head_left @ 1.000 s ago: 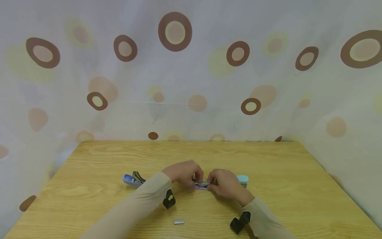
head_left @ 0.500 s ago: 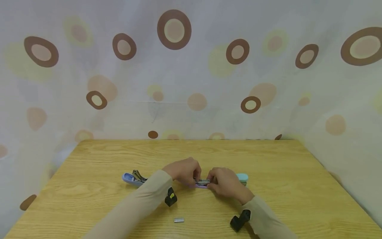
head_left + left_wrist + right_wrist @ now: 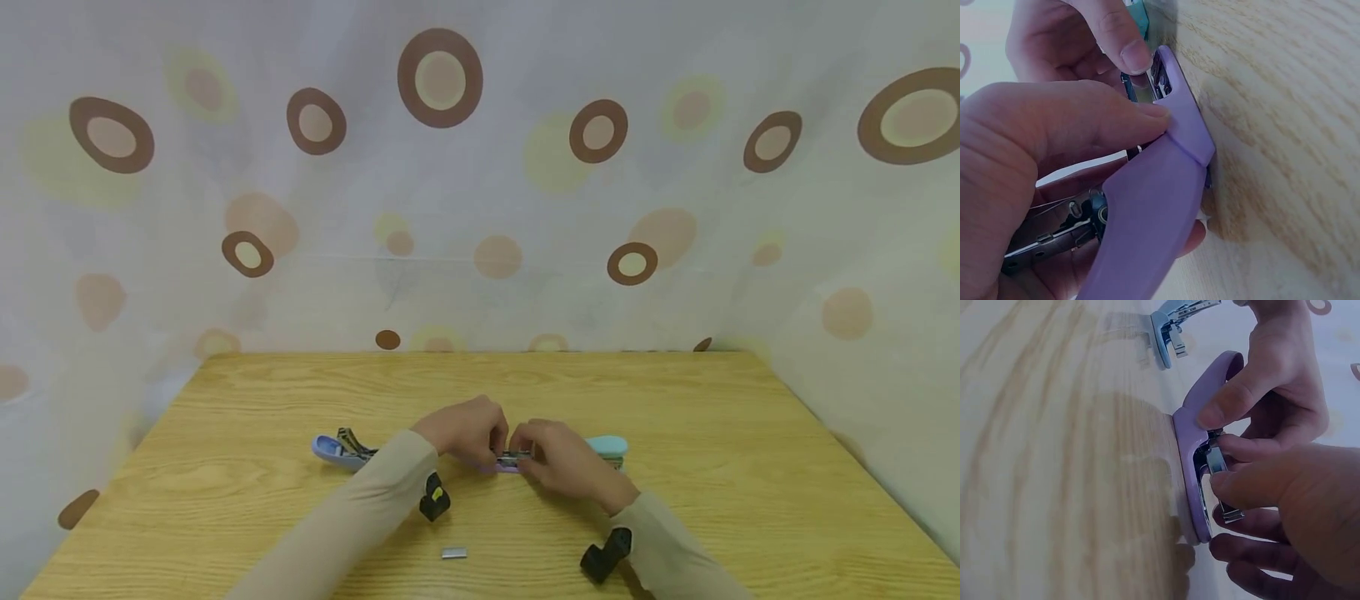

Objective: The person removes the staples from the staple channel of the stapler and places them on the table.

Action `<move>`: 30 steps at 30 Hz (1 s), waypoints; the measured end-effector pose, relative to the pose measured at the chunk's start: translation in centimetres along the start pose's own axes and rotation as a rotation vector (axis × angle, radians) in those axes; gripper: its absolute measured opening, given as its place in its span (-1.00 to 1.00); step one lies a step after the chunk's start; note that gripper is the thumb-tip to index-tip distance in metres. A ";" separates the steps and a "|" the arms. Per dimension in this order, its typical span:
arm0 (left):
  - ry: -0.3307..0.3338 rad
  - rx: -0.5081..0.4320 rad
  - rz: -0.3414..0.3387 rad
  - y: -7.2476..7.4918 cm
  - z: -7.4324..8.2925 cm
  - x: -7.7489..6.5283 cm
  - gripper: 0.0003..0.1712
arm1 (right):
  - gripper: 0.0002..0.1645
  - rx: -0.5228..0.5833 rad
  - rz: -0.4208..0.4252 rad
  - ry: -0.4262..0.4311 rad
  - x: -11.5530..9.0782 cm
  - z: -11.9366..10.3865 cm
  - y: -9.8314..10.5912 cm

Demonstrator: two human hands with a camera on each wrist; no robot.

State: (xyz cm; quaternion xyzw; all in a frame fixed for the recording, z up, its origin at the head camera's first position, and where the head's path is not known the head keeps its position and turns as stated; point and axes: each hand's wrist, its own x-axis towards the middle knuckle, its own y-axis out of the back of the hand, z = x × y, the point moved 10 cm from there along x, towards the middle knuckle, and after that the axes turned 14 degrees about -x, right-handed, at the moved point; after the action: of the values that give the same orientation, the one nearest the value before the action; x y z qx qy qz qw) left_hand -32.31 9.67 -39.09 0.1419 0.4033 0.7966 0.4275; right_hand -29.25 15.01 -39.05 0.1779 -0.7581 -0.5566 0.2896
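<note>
A purple stapler (image 3: 1154, 194), swung open, lies between both hands at the middle of the table. My left hand (image 3: 467, 429) grips it around the hinge, its thumb pressing the purple side in the left wrist view. From the other side, my right hand (image 3: 566, 462) pinches the stapler's metal channel (image 3: 1217, 465) between thumb and fingers. The long purple base (image 3: 1192, 494) of the stapler runs alongside that channel, close to the tabletop. In the head view the hands cover most of the stapler.
A blue stapler (image 3: 327, 450), opened up, lies to the left behind the left forearm. Right of the hands is a teal stapler (image 3: 609, 446), partly hidden. A small silver strip (image 3: 453, 553) resembling staples lies nearer the front of the wooden table (image 3: 675, 392).
My right hand has shifted slightly left along the stapler, closer to the left hand, so less of the metal channel shows. The left hand keeps its grip.
</note>
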 end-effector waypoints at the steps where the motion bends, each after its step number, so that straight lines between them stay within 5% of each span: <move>1: 0.000 0.004 0.001 0.0 0.0 0.0 -0.82 | -0.84 0.013 0.000 0.009 0.1 0.0 -0.1; 9: -0.026 0.002 -0.007 -0.3 0.1 0.5 -0.81 | -0.75 0.011 -0.003 0.094 -0.3 -0.4 -0.4; 30: 0.012 -0.023 0.060 -0.1 -0.9 0.2 -0.90 | -0.69 0.013 -0.058 0.101 0.5 -0.7 -1.3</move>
State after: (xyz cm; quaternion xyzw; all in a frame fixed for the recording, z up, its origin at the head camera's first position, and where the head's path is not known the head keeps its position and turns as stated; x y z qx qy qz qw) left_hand -32.84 9.39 -39.76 0.1441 0.3924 0.8144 0.4025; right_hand -29.27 13.75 -40.03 0.2297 -0.7405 -0.5503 0.3101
